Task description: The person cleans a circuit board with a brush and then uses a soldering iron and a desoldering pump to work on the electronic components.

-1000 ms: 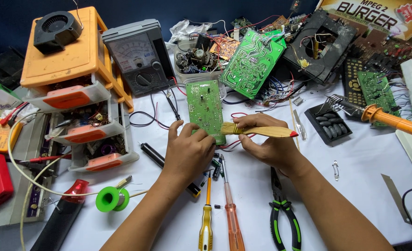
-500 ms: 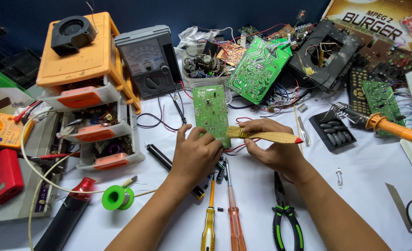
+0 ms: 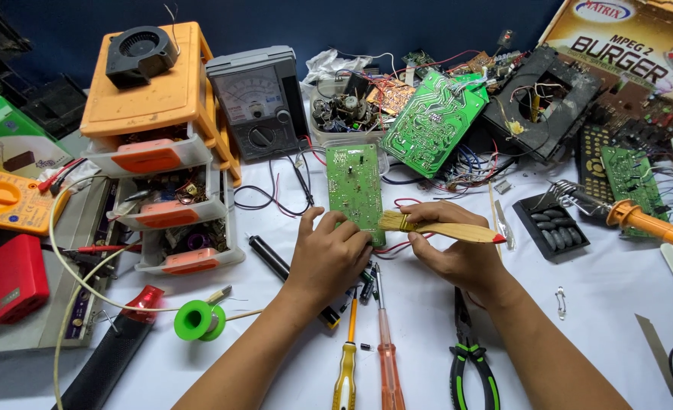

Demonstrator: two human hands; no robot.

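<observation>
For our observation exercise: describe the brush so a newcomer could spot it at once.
Start at the narrow green circuit board standing mid-table, gripped by the left hand. Just right of its lower edge, the right hand holds the brush: pale wooden handle, red tip, tan bristles against the board, unlike the screwdrivers below.

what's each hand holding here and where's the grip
Left hand grips the green circuit board by its lower near edge. Right hand holds the wooden brush along its handle, bristles at the board.
</observation>
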